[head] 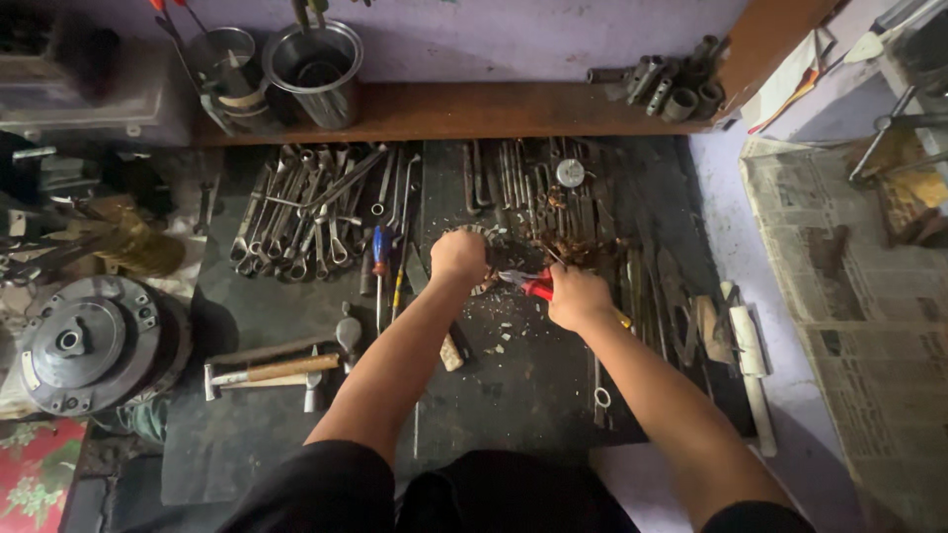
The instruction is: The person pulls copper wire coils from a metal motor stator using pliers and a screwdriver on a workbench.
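Left hand (458, 257) fisted on round metal part (486, 259), right hand (578, 296) gripping red-handled pliers (530, 284)

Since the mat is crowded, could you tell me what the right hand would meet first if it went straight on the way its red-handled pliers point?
Most likely the left hand, closed on a round metal part; depth is unclear.

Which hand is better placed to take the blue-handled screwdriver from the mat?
Probably the left hand. It is beside the screwdriver and grips only a round part. The right hand is farther away and holds the red-handled pliers.
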